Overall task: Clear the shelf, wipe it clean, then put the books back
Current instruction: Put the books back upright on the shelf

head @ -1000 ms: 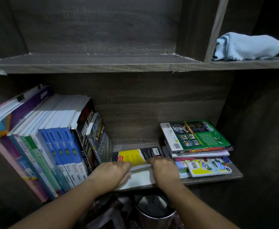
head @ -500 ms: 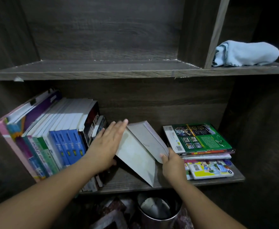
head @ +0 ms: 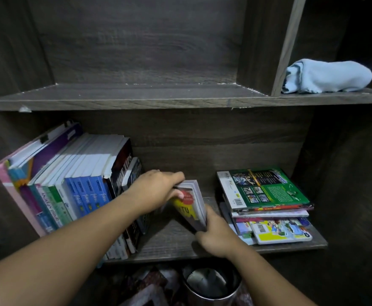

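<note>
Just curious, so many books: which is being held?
The yellow book in the middle gap: left hand grips its top, right hand its lower corner. Others stand in a row or lie in a stack.

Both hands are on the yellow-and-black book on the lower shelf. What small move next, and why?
Probably tip the yellow-and-black paperback book upright and slide it left against the leaning row of books: the left hand grips its top, the right hand its lower corner, and it stands tilted with a gap beside that row.
</note>
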`<state>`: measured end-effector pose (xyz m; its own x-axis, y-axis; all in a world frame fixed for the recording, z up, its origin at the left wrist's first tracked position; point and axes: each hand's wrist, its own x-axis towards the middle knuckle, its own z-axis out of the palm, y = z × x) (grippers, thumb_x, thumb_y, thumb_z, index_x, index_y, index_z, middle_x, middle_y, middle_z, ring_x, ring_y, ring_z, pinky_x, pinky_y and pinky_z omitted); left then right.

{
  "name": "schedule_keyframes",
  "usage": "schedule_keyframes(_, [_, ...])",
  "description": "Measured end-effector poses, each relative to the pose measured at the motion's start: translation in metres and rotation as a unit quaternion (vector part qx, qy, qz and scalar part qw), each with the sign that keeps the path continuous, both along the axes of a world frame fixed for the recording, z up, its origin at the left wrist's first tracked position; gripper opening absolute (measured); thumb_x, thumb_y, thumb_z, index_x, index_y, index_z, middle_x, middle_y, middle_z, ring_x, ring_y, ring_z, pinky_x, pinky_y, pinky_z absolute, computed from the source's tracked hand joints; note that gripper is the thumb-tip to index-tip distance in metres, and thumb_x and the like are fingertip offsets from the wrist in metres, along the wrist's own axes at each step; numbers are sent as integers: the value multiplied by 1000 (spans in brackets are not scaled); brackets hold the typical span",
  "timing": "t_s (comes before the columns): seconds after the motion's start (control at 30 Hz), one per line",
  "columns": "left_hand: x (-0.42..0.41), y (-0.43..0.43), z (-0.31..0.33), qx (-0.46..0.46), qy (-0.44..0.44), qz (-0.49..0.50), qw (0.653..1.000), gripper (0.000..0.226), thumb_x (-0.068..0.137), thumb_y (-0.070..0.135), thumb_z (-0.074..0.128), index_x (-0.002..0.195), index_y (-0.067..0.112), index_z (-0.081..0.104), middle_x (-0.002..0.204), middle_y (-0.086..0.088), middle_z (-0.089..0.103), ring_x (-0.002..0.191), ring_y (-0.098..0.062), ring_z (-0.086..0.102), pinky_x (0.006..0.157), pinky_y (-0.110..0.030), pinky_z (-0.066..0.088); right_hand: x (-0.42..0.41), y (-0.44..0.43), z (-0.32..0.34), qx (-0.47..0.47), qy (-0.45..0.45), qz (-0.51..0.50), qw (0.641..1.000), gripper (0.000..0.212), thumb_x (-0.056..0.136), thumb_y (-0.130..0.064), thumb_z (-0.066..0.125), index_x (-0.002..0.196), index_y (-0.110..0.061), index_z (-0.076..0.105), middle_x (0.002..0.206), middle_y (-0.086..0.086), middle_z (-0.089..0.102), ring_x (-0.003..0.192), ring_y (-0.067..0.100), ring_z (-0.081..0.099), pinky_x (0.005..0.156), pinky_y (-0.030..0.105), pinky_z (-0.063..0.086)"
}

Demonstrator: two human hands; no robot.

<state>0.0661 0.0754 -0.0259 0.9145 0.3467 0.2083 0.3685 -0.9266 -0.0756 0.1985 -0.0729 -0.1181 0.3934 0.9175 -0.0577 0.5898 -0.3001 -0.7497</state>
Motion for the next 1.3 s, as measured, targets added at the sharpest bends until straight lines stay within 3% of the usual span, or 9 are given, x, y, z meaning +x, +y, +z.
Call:
schedule_keyframes(0.1, [4, -3, 1, 50, -111, -53, 991, 45, 89, 57, 46, 109, 20, 60, 97, 1, 69, 90, -22, 66, 77, -34, 49, 2, 2, 8, 93, -27, -76, 992, 23, 88, -24, 62, 109, -27, 52, 97, -5, 65, 92, 17, 60, 73, 23, 44])
schedule_keyframes(0.2, [10, -10, 10, -57, -115, -1, 992, 37, 89, 56, 54, 114, 30, 62, 106, 6, 69, 98, -17, 64, 83, -33, 50, 3, 4, 8, 124, -24, -139, 982, 6, 95, -17, 58, 100, -21, 57, 83, -5, 62, 76, 15, 53, 56, 14, 33])
schedule_keyframes(0.33, [11, -9, 14, -79, 42, 98, 991, 32, 96, 48, 49, 114, 23, 52, 109, -7, 65, 99, -29, 61, 78, -35, 48, 3, 8, 2, 75, -8, -200, 977, 18, 99, -15, 49, 115, -13, 56, 102, 11, 67, 94, 29, 60, 64, 28, 33])
schedule_keyframes(0.57, [15, -17, 16, -83, 59, 117, 988, 29, 99, 32, 46, 124, 17, 40, 106, -11, 62, 91, -30, 60, 73, -37, 49, -4, 11, 8, 18, -60, -213, 975, 34, 95, -17, 51, 129, -16, 50, 115, 10, 64, 105, 29, 60, 79, 29, 45])
schedule_keyframes(0.73, [7, -21, 8, -84, -30, 188, 978, 40, 97, 24, 48, 134, 14, 37, 99, -14, 64, 83, -31, 63, 66, -39, 52, -14, 10, 9, -26, -127, -171, 977, 41, 92, -27, 51, 132, -23, 47, 119, 8, 63, 110, 29, 60, 86, 31, 48])
schedule_keyframes(0.9, [-10, -11, 1, -14, -59, 296, 953, 82, 91, 2, 49, 154, 17, 0, 76, -9, 57, 60, -22, 48, 52, -35, 41, -20, 12, 10, -41, -156, -136, 977, 37, 91, -26, 49, 128, -24, 51, 118, 6, 65, 109, 27, 61, 85, 31, 48])
schedule_keyframes(1.0, [-15, -5, -1, -5, -39, 360, 932, 60, 92, -3, 45, 147, 3, 22, 103, -16, 62, 83, -29, 61, 61, -35, 42, -20, 13, 11, -48, -170, -123, 977, 32, 91, -26, 48, 122, -21, 55, 117, 9, 65, 107, 29, 61, 83, 31, 48])
schedule_keyframes(1.1, [-8, -14, -13, 103, 69, 417, 900, 35, 99, 4, 34, 133, -2, 39, 117, -14, 49, 101, -25, 59, 64, -29, 49, -21, 12, 11, -59, -174, -112, 977, 28, 92, -26, 47, 117, -19, 57, 115, 10, 65, 106, 29, 62, 82, 31, 48])
schedule_keyframes(1.3, [-3, -18, -11, 299, 250, 407, 826, 47, 99, 34, 33, 138, 10, 43, 119, -12, 32, 106, -25, 35, 72, -33, 28, -18, 8, 15, -56, -196, -107, 973, 29, 92, -26, 47, 117, -19, 59, 116, 9, 64, 108, 28, 61, 83, 31, 48])
